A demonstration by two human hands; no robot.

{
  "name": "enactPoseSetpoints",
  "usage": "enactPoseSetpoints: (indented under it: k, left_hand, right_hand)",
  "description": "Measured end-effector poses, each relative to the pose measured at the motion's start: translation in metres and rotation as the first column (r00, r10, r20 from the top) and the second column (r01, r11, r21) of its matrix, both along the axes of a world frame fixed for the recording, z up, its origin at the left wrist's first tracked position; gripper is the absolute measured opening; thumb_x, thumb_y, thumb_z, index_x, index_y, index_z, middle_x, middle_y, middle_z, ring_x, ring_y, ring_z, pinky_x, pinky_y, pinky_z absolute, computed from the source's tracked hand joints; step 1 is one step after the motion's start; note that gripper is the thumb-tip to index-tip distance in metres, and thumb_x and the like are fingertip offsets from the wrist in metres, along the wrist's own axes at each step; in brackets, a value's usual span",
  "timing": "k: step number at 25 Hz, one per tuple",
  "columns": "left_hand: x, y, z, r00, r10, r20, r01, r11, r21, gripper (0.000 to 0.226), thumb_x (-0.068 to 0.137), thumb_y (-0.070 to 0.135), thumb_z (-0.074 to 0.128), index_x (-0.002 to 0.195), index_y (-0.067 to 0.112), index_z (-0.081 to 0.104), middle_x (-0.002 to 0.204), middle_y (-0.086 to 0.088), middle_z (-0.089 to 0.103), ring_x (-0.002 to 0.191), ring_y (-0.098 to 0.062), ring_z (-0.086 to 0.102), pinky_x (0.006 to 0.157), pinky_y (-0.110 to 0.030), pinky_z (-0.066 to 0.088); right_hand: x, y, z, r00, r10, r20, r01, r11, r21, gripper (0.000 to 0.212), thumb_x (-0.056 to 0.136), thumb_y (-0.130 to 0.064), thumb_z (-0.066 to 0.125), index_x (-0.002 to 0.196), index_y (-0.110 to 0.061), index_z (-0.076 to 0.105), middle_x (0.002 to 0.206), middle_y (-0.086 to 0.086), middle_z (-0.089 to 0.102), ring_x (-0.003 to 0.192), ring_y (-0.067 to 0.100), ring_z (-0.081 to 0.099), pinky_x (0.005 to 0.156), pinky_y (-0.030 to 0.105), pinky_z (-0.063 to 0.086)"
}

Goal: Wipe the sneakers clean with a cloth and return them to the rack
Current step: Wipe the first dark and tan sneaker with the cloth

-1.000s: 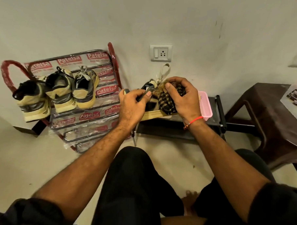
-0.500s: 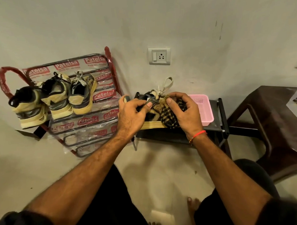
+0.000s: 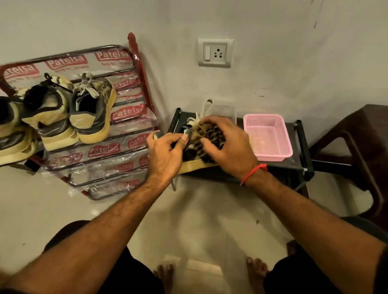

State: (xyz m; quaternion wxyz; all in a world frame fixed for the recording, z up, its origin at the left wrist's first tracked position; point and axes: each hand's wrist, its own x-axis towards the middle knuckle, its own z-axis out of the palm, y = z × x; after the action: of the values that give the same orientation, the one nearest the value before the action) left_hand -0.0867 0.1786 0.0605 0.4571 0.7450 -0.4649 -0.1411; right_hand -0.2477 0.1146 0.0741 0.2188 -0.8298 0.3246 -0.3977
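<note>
A sneaker (image 3: 196, 166) with a yellowish sole and white laces lies on a low black stand (image 3: 300, 162), mostly hidden under my hands. My left hand (image 3: 166, 152) grips its heel end. My right hand (image 3: 228, 145) holds a checked brown-and-black cloth (image 3: 207, 136) against the sneaker's upper. Three more sneakers (image 3: 91, 111) stand heels toward me on the red metal rack (image 3: 138, 67) at the left.
A pink plastic basket (image 3: 268, 137) sits on the stand right of the sneaker. A dark brown plastic chair (image 3: 366, 143) stands at the right. A wall socket (image 3: 215, 52) is above the stand. My bare feet (image 3: 256, 268) are on the tiled floor.
My hands, the sneaker and the cloth have come down from in front of me to the stand, and the cloth has shifted across the upper. The view has tilted down to show my feet.
</note>
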Motion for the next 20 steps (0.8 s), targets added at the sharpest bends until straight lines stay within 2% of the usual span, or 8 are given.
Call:
enactPoseSetpoints:
  k: [3, 6, 7, 11, 15, 17, 19, 20]
  left_hand:
    - [0.004, -0.01, -0.012, 0.999, -0.043, 0.031, 0.044, 0.999, -0.018, 0.019, 0.098, 0.013, 0.06, 0.1, 0.018, 0.078, 0.087, 0.018, 0.061, 0.13, -0.03, 0.035, 0.099, -0.027, 0.026]
    - [0.003, -0.009, -0.019, 0.997, -0.055, 0.054, 0.058, 0.996, -0.066, 0.017, 0.099, 0.024, 0.063, 0.099, 0.019, 0.079, 0.084, 0.023, 0.061, 0.126, -0.025, 0.033, 0.099, -0.03, 0.025]
    - [0.003, -0.008, -0.02, 0.996, -0.06, 0.063, 0.064, 0.996, -0.069, 0.017, 0.099, 0.024, 0.063, 0.099, 0.019, 0.079, 0.084, 0.023, 0.061, 0.126, -0.025, 0.033, 0.1, -0.032, 0.025]
    - [0.0, -0.012, -0.023, 0.996, -0.085, 0.034, 0.086, 0.995, -0.045, 0.023, 0.096, 0.008, 0.062, 0.089, 0.029, 0.071, 0.083, 0.028, 0.055, 0.131, -0.027, 0.035, 0.101, -0.031, 0.028]
    - [-0.001, -0.01, -0.025, 0.996, -0.081, 0.046, 0.084, 0.995, -0.055, 0.016, 0.099, 0.022, 0.063, 0.1, 0.019, 0.079, 0.087, 0.014, 0.067, 0.123, -0.017, 0.03, 0.094, -0.02, 0.02]
    - [0.0, -0.011, -0.027, 0.994, -0.091, 0.052, 0.094, 0.995, -0.044, 0.017, 0.099, 0.019, 0.063, 0.103, 0.018, 0.079, 0.089, 0.015, 0.067, 0.123, -0.017, 0.03, 0.095, -0.02, 0.02]
    - [-0.002, -0.013, -0.028, 0.992, -0.117, 0.04, 0.118, 0.992, -0.031, 0.019, 0.099, 0.014, 0.062, 0.107, 0.019, 0.078, 0.087, 0.023, 0.061, 0.125, -0.018, 0.031, 0.098, -0.024, 0.023]
    - [-0.002, -0.014, -0.029, 0.992, -0.123, 0.032, 0.125, 0.992, -0.035, 0.018, 0.099, 0.015, 0.062, 0.107, 0.018, 0.078, 0.087, 0.024, 0.06, 0.125, -0.019, 0.032, 0.1, -0.027, 0.025]
  right_hand:
    - [0.013, -0.005, -0.011, 0.991, 0.1, -0.093, -0.111, 0.986, -0.123, 0.038, 0.084, -0.01, 0.068, 0.122, -0.009, 0.065, 0.113, 0.01, 0.063, 0.106, 0.02, 0.059, 0.097, 0.028, 0.047]
    - [-0.004, -0.033, -0.011, 0.99, -0.135, -0.036, 0.134, 0.99, -0.032, 0.033, 0.087, -0.012, 0.066, 0.12, -0.01, 0.067, 0.111, 0.01, 0.065, 0.102, 0.02, 0.061, 0.093, 0.035, 0.051]
    - [-0.005, -0.032, -0.01, 0.988, -0.153, -0.011, 0.153, 0.988, -0.019, 0.032, 0.087, -0.012, 0.067, 0.119, -0.011, 0.068, 0.111, 0.009, 0.066, 0.102, 0.019, 0.061, 0.093, 0.033, 0.05]
    - [0.006, -0.005, -0.016, 0.985, 0.118, -0.128, -0.135, 0.981, -0.139, 0.034, 0.085, -0.008, 0.067, 0.119, -0.009, 0.067, 0.111, 0.009, 0.063, 0.103, 0.018, 0.058, 0.093, 0.024, 0.048]
    - [-0.02, -0.031, -0.017, 0.989, -0.127, -0.078, 0.123, 0.991, -0.052, 0.033, 0.086, -0.006, 0.067, 0.118, -0.011, 0.067, 0.111, 0.008, 0.063, 0.103, 0.012, 0.055, 0.092, 0.029, 0.049]
    - [-0.014, -0.013, -0.019, 0.995, -0.014, -0.099, 0.005, 0.996, -0.09, 0.034, 0.084, -0.004, 0.067, 0.118, -0.009, 0.067, 0.111, 0.009, 0.063, 0.103, 0.015, 0.056, 0.093, 0.024, 0.047]
    - [-0.005, 0.006, -0.024, 0.975, 0.141, -0.174, -0.17, 0.972, -0.161, 0.036, 0.084, -0.002, 0.066, 0.12, -0.006, 0.067, 0.111, 0.011, 0.063, 0.102, 0.021, 0.058, 0.092, 0.026, 0.047]
    - [-0.007, -0.001, -0.023, 0.973, 0.146, -0.177, -0.174, 0.972, -0.159, 0.036, 0.084, -0.002, 0.065, 0.12, -0.006, 0.067, 0.11, 0.012, 0.062, 0.101, 0.022, 0.059, 0.091, 0.029, 0.049]
